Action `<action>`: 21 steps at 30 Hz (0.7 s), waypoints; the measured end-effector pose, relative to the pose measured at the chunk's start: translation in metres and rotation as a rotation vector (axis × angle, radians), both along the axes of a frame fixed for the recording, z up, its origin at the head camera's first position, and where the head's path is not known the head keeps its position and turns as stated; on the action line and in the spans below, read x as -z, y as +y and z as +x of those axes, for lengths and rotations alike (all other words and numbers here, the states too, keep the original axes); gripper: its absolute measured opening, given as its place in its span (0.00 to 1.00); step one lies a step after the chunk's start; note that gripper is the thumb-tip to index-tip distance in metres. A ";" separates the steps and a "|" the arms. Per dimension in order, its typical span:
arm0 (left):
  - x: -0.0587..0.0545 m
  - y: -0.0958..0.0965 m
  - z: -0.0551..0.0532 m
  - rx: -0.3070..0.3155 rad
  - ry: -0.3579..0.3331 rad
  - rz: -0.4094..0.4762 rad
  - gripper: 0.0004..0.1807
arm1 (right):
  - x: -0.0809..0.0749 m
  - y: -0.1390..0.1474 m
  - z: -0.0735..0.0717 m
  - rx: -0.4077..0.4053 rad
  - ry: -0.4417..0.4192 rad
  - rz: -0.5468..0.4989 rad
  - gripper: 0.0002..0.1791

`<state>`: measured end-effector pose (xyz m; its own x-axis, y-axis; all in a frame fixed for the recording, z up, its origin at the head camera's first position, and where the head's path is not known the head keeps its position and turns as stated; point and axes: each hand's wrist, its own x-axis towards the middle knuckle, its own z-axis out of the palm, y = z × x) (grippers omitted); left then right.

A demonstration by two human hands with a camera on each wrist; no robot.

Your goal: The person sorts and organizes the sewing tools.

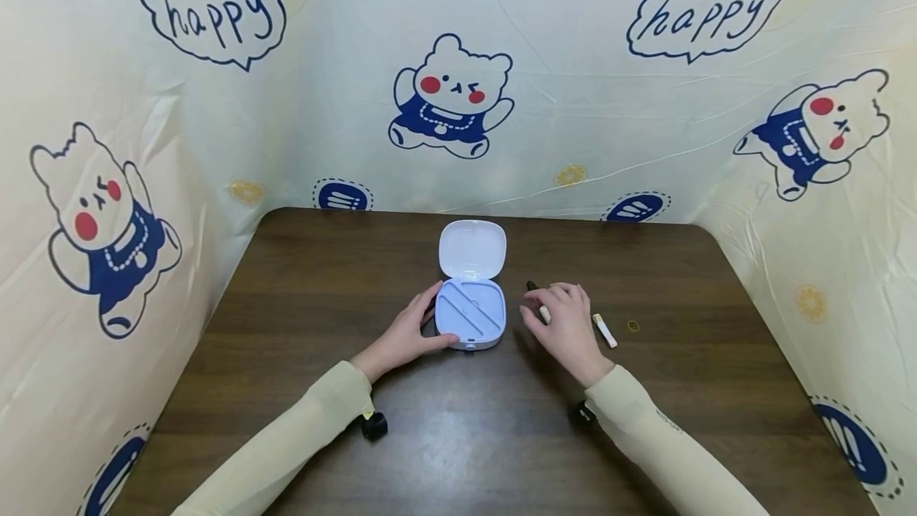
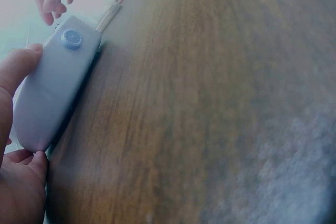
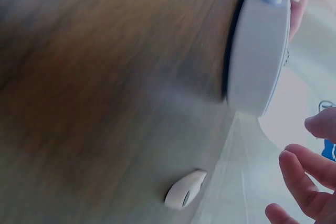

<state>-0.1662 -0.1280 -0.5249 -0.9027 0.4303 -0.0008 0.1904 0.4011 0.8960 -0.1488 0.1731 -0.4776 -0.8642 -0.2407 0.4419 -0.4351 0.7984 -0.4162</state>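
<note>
A light-blue case point(image 1: 470, 317) with diagonal dividers stands on the table, its white lid point(image 1: 473, 249) swung up at the back. My left hand point(image 1: 411, 329) grips its left side, thumb at the front corner and fingers along the far side. In the left wrist view the case's front point(image 2: 55, 85) bears a round button point(image 2: 72, 39). To the right of the case, my right hand point(image 1: 566, 325) hovers with fingers loosely bent and apart, holding nothing. By its fingertips are a small white piece point(image 1: 545, 314) and a dark piece point(image 1: 531, 286), partly hidden by the hand.
Right of my right hand lie a short white stick point(image 1: 605, 330) and a thin yellow ring point(image 1: 634, 326). A small pale object point(image 3: 186, 190) shows on the table in the right wrist view. A printed cloth point(image 1: 458, 181) hangs around the dark wooden table point(image 1: 322, 261).
</note>
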 end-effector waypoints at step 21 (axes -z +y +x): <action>0.001 -0.001 0.000 0.006 -0.007 0.005 0.59 | 0.010 0.042 0.010 0.161 -0.129 0.104 0.19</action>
<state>-0.1662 -0.1290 -0.5257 -0.9000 0.4359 -0.0044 0.1870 0.3953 0.8993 -0.1391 0.2152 -0.4876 -0.9429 -0.1336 0.3050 -0.2472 0.8946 -0.3724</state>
